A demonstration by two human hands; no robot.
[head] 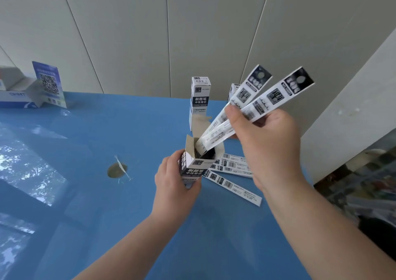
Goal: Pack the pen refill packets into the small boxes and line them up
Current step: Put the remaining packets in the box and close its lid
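Note:
My left hand (174, 183) grips a small black-and-white box (194, 166) with its top flaps open, held above the blue table (128, 215). My right hand (265, 142) pinches two long white refill packets (252, 99), fanned apart, their lower ends dipping into the box's open mouth. Several more packets (233, 172) lie flat on the table just right of the box. A shut box (199, 101) stands upright behind, and a second standing box (234, 90) shows partly behind the held packets.
An open white and blue carton (17, 93) and a blue QR-code card (49, 84) stand at the table's far left by the wall. A brownish patch (116, 170) marks the table's middle. Cluttered shelving (364, 183) lies beyond the table's right edge.

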